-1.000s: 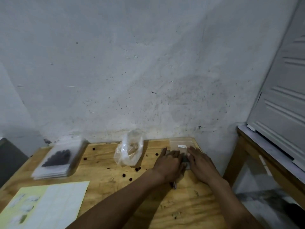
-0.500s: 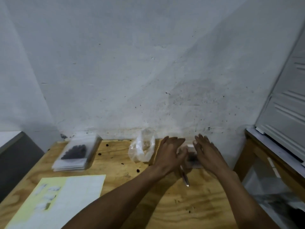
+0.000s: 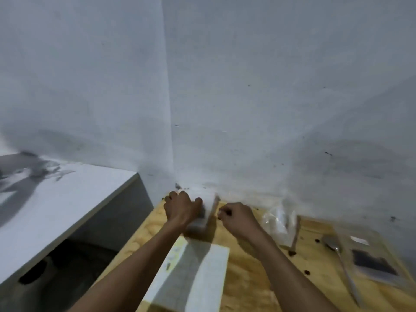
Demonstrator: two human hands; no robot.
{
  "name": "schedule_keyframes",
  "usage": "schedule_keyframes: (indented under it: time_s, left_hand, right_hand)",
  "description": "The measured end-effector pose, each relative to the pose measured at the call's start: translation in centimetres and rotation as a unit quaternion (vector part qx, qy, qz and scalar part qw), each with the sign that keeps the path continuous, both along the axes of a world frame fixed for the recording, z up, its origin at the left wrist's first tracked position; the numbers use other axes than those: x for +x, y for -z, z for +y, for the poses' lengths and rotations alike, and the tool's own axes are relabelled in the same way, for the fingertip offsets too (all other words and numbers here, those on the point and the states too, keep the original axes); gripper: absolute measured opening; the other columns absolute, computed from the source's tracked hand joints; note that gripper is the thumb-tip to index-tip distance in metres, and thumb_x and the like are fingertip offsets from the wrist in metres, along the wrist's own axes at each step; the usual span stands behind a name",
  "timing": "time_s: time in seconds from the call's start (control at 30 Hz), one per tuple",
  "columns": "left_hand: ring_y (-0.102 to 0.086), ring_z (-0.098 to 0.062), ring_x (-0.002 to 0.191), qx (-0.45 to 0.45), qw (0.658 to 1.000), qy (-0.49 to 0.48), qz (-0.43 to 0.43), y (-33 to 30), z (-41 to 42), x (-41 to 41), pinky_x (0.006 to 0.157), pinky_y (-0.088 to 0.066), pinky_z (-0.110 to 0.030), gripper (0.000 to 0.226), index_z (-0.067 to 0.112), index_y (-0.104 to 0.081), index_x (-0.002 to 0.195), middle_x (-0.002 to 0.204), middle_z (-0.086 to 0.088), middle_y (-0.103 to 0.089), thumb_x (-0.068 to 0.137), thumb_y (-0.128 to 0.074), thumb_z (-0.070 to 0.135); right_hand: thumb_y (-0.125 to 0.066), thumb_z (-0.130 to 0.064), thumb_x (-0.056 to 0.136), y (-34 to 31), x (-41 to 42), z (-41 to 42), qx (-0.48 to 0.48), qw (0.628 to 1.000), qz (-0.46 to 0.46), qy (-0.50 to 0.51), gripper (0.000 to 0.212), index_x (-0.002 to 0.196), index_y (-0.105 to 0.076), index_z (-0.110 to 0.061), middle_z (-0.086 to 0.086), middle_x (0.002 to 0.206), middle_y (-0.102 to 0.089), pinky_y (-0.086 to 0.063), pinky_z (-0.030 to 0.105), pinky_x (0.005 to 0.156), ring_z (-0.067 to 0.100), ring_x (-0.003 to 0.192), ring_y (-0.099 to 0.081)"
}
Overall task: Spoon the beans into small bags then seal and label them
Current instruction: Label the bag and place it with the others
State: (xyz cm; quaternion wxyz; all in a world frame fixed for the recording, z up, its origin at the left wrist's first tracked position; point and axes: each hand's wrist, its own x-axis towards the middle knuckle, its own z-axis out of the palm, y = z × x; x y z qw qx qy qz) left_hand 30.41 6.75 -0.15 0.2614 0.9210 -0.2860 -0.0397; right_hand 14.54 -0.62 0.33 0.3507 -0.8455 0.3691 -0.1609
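**Both Hands at the Stack of Small Bags, Rear Left Corner of the Table**

Head view. The frame is motion-blurred; fine detail is limited.

1. Left hand: positioned at the rear left corner of the wooden table, close to the wall. The fingers are curled downward over the stack of small bags, which holds dark beans. The hand rests on top of the stack. The blur prevents confirmation of a firm grip versus a pressing contact.

2. Right hand: positioned just beside the stack, on its right. The fingers are curled in toward the thumb. One clear bag edge stands lifted between the two hands, next to the right fingertips. Whether the fingertips pinch this edge cannot be determined.

3. Label sheet: lies flat on the table, near the camera side of the stack, partly under the left forearm. Its left margin is yellow.

4. Large clear bag: crumpled, lying right of the right hand, near the wall.

5. Spoon: lies on the table further right, bowl toward the wall, handle toward the camera.

6. Filled bag: lies flat at the right end of the table, beside the spoon. It contains dark beans and carries a white label near its far edge.

7. Loose beans: several are scattered on the table between the large clear bag and the spoon.

8. White counter: stands left of the table.
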Motion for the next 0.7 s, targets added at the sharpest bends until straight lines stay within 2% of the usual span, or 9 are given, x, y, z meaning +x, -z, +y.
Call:
schedule_keyframes:
  time_s: [0.07,0.13,0.27,0.33,0.4,0.5,0.57,0.63,0.7]
  left_hand:
    - [-0.046,-0.041,0.130,0.034,0.998,-0.013,0.054,1.6,1.5,1.8,0.104,-0.040,-0.042,0.060,0.005,-0.062,0.127,0.140,-0.022,-0.052,0.094,-0.053,0.055]
    - [-0.053,-0.040,0.122,0.013,0.996,0.004,0.092,3.0,2.3,2.8,0.100,-0.046,-0.042,0.058,0.008,-0.065,0.122,0.132,-0.019,-0.060,0.092,-0.056,0.056]
    - [-0.064,-0.032,0.117,-0.119,0.985,0.028,0.119,3.7,3.1,3.4,0.097,-0.052,-0.040,0.059,0.007,-0.069,0.127,0.129,-0.011,-0.069,0.083,-0.078,0.046]
    - [-0.063,-0.029,0.120,-0.180,0.975,0.029,0.127,3.2,3.5,3.2,0.100,-0.051,-0.037,0.061,0.005,-0.067,0.129,0.131,-0.009,-0.068,0.079,-0.085,0.036]
    - [-0.066,-0.026,0.110,-0.235,0.961,0.035,0.143,2.6,3.8,3.2,0.094,-0.053,-0.035,0.045,0.009,-0.071,0.117,0.119,-0.006,-0.071,0.079,-0.085,0.028]
    - [-0.072,-0.024,0.088,-0.338,0.917,0.063,0.204,1.1,5.1,3.4,0.080,-0.058,-0.036,0.028,0.013,-0.070,0.095,0.093,-0.006,-0.075,0.082,-0.083,0.035]
    - [-0.074,-0.018,0.086,-0.368,0.897,0.086,0.229,-0.3,6.1,3.8,0.073,-0.061,-0.032,0.033,0.016,-0.071,0.097,0.093,-0.005,-0.077,0.084,-0.080,0.045]
    - [-0.074,-0.011,0.082,-0.399,0.878,0.096,0.247,-1.6,7.0,4.3,0.066,-0.056,-0.025,0.024,0.017,-0.072,0.098,0.092,-0.004,-0.078,0.087,-0.078,0.038]
    - [-0.073,-0.012,0.080,-0.435,0.860,0.075,0.256,-2.4,7.8,5.0,0.068,-0.054,-0.027,0.015,0.014,-0.072,0.096,0.089,-0.007,-0.078,0.091,-0.075,0.028]
  right_hand:
    - [-0.051,-0.038,0.089,1.7,2.3,1.1,0.062,0.997,0.023,0.026,0.028,0.073,-0.066,-0.020,-0.002,0.072,-0.065,-0.045,0.035,0.060,0.021,0.063,-0.059]
    - [-0.050,-0.044,0.089,2.5,3.8,1.9,0.064,0.997,0.041,0.032,0.030,0.085,-0.068,-0.021,0.000,0.080,-0.068,-0.045,0.033,0.060,0.021,0.068,-0.061]
    - [-0.058,-0.028,0.097,2.5,5.3,1.7,0.083,0.993,0.006,0.086,0.028,0.107,-0.074,-0.008,0.010,0.102,-0.075,-0.038,0.023,0.053,0.023,0.084,-0.066]
    - [-0.065,-0.023,0.094,2.4,5.4,1.5,0.082,0.988,-0.047,0.123,0.024,0.108,-0.077,-0.009,0.009,0.105,-0.077,-0.046,0.024,0.063,0.023,0.090,-0.069]
    - [-0.071,-0.018,0.089,2.3,5.6,1.3,0.088,0.978,-0.117,0.151,0.015,0.101,-0.080,-0.014,0.005,0.102,-0.079,-0.053,0.028,0.075,0.022,0.092,-0.071]
    - [-0.078,-0.011,0.084,1.5,5.6,1.5,0.155,0.961,-0.193,0.122,0.012,0.076,-0.077,-0.021,0.004,0.085,-0.078,-0.056,0.034,0.067,0.023,0.079,-0.072]
    - [-0.079,-0.008,0.083,1.2,5.8,1.9,0.178,0.958,-0.212,0.075,0.008,0.079,-0.078,-0.015,0.008,0.083,-0.078,-0.057,0.034,0.064,0.026,0.077,-0.073]
    - [-0.080,-0.008,0.082,0.8,6.1,2.7,0.176,0.956,-0.231,0.039,0.004,0.086,-0.080,-0.009,0.009,0.085,-0.078,-0.062,0.039,0.074,0.028,0.081,-0.074]
    - [-0.081,-0.014,0.082,1.0,6.6,3.5,0.143,0.964,-0.223,0.021,0.010,0.092,-0.081,-0.010,0.005,0.088,-0.079,-0.061,0.040,0.084,0.024,0.084,-0.075]
